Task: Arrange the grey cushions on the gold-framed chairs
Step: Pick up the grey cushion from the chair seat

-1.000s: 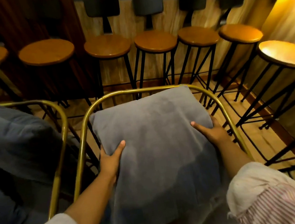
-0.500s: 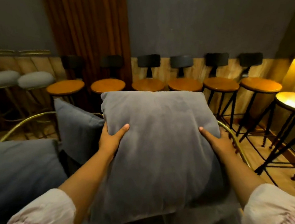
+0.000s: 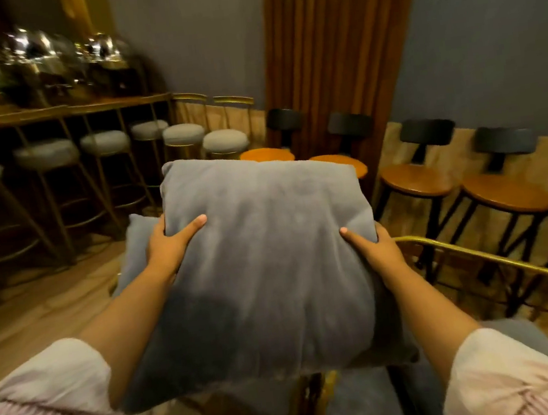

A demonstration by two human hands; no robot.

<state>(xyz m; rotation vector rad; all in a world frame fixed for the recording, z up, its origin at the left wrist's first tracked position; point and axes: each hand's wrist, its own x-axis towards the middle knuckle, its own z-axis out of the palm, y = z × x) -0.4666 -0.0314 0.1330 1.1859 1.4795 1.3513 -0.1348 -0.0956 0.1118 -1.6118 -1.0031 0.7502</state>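
Note:
I hold a large grey cushion (image 3: 265, 263) up in front of me with both hands. My left hand (image 3: 167, 246) grips its left edge, thumb across the front. My right hand (image 3: 376, 250) grips its right edge. The cushion is in the air, above the chairs. The curved gold frame of one chair (image 3: 500, 264) shows at the right, with its grey seat (image 3: 359, 403) below the cushion. A second grey cushion (image 3: 134, 245) peeks out behind my left hand; most of it is hidden.
Wooden stools with black legs and backs (image 3: 421, 179) line the right wall. Gold-legged bar stools with grey tops (image 3: 104, 143) stand along a counter (image 3: 57, 111) at the left. A wooden slatted panel (image 3: 332, 48) rises behind. Wood floor (image 3: 30, 316) lies at the left.
Both hands have lifted the cushion off the gold-framed chair back and carried it leftward. The view has swung left, bringing the counter and bar stools in.

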